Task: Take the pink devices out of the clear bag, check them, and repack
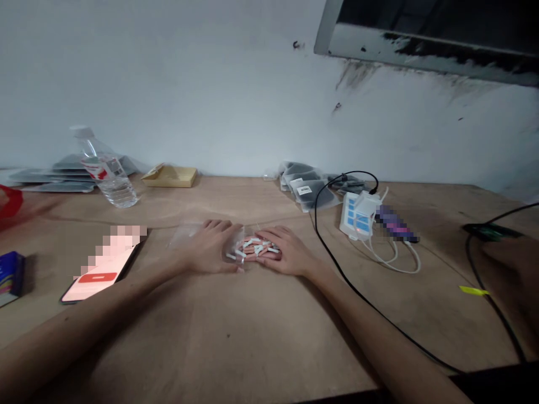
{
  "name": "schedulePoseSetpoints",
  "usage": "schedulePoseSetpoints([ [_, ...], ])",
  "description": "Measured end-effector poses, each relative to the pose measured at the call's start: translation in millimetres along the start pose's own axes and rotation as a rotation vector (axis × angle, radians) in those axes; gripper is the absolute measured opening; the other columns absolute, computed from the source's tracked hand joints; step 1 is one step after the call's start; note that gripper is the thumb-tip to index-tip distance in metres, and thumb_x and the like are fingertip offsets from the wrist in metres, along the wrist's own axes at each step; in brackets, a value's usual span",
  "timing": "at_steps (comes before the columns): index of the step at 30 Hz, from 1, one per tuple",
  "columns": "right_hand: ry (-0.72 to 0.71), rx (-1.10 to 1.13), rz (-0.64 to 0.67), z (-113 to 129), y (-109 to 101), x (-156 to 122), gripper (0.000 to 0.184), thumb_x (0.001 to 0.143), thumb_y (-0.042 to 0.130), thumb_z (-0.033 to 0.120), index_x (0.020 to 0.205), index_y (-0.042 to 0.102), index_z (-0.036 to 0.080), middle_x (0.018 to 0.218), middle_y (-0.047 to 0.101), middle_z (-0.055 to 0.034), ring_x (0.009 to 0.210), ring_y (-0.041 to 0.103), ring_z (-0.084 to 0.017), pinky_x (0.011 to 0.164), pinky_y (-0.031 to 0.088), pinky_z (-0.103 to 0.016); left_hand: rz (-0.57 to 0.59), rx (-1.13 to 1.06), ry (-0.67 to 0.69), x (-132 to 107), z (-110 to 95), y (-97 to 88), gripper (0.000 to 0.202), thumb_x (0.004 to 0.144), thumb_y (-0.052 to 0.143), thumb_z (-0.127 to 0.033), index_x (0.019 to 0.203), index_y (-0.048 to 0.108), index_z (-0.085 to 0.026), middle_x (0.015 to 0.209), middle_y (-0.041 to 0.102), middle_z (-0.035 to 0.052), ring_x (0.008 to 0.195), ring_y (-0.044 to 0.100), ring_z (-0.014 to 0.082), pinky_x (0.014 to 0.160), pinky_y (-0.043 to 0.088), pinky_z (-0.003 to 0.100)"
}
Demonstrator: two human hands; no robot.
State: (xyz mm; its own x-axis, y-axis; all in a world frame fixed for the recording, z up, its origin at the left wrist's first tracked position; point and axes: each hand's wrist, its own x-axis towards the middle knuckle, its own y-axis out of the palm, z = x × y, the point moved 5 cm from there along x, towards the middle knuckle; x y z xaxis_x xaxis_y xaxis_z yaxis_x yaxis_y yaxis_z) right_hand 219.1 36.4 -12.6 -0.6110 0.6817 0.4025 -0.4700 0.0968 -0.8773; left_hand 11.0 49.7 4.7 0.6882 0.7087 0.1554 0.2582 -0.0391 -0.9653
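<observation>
Between my hands, on the wooden table, lies a pile of small pink-and-white sticks; their exact kind is too small to tell. My left hand curves around the pile's left side, on a clear plastic bag that spreads out to the left behind it. Some of the sticks at the left seem to lie inside the film. From the right, my right hand is cupped against the pile, its fingers bent around the far side and its thumb at the near side. The undersides of both hands are hidden.
Left stand a lit phone, a blue box and a water bottle. Behind are a cardboard tray and bagged dark items. Right are a power strip, a black cable and another person's hand.
</observation>
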Motion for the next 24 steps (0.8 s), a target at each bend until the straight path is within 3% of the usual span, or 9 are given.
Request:
schedulePoseSetpoints([
  [6, 0.152, -0.037, -0.087, 2, 6, 4, 0.052, 0.098, 0.051, 0.053, 0.136, 0.059, 0.019, 0.135, 0.062, -0.0164, 0.123, 0.055, -0.036, 0.109, 0.036, -0.060, -0.039, 0.010, 0.020, -1, -16, 3.6, 0.094, 0.070, 0.067, -0.079, 0.141, 0.048, -0.020, 0.128, 0.058, 0.0153, 0.119, 0.053, 0.0379, 0.104, 0.039, 0.055],
  [10, 0.167, 0.145, -0.142, 3, 6, 2, 0.054, 0.102, 0.039, 0.057, 0.140, 0.055, 0.022, 0.136, 0.062, -0.0143, 0.124, 0.056, -0.033, 0.107, 0.043, -0.056, -0.047, 0.034, -0.007, -1, -21, 7.1, 0.094, 0.071, 0.067, -0.077, 0.143, 0.047, -0.020, 0.132, 0.055, 0.0167, 0.121, 0.051, 0.0389, 0.105, 0.037, 0.058],
  [14, 0.285, 0.412, -0.239, -9, 0, -2, 0.056, 0.105, 0.027, 0.058, 0.141, 0.054, 0.025, 0.138, 0.062, -0.0108, 0.127, 0.058, -0.029, 0.105, 0.049, -0.049, -0.038, 0.028, -0.027, 0, -15, 8.5, 0.096, 0.069, 0.067, -0.079, 0.142, 0.047, -0.020, 0.132, 0.055, 0.0160, 0.120, 0.052, 0.0389, 0.106, 0.037, 0.057],
  [17, 0.378, 0.433, -0.322, -25, -2, -5, 0.058, 0.105, 0.024, 0.059, 0.136, 0.058, 0.024, 0.139, 0.062, -0.0112, 0.130, 0.057, -0.028, 0.111, 0.044, -0.048, -0.051, 0.022, -0.019, 1, -3, 7.7, 0.094, 0.069, 0.067, -0.080, 0.141, 0.048, -0.022, 0.134, 0.055, 0.0153, 0.124, 0.050, 0.0388, 0.108, 0.036, 0.056],
  [19, 0.373, 0.374, -0.276, -32, 1, -6, 0.060, 0.105, 0.024, 0.060, 0.135, 0.060, 0.022, 0.139, 0.062, -0.0130, 0.132, 0.055, -0.028, 0.115, 0.040, -0.050, -0.051, 0.008, 0.002, 2, 4, 7.5, 0.093, 0.070, 0.066, -0.079, 0.142, 0.047, -0.023, 0.137, 0.054, 0.0156, 0.128, 0.048, 0.0392, 0.110, 0.034, 0.056],
  [24, 0.238, 0.245, 0.001, -29, 18, -6, 0.066, 0.105, 0.019, 0.060, 0.146, 0.051, 0.020, 0.154, 0.049, -0.0133, 0.146, 0.041, -0.028, 0.122, 0.031, -0.052, -0.041, -0.005, 0.029, 2, 9, 7.1, 0.095, 0.070, 0.068, -0.077, 0.143, 0.047, -0.021, 0.140, 0.052, 0.0169, 0.132, 0.045, 0.0401, 0.111, 0.032, 0.056],
])
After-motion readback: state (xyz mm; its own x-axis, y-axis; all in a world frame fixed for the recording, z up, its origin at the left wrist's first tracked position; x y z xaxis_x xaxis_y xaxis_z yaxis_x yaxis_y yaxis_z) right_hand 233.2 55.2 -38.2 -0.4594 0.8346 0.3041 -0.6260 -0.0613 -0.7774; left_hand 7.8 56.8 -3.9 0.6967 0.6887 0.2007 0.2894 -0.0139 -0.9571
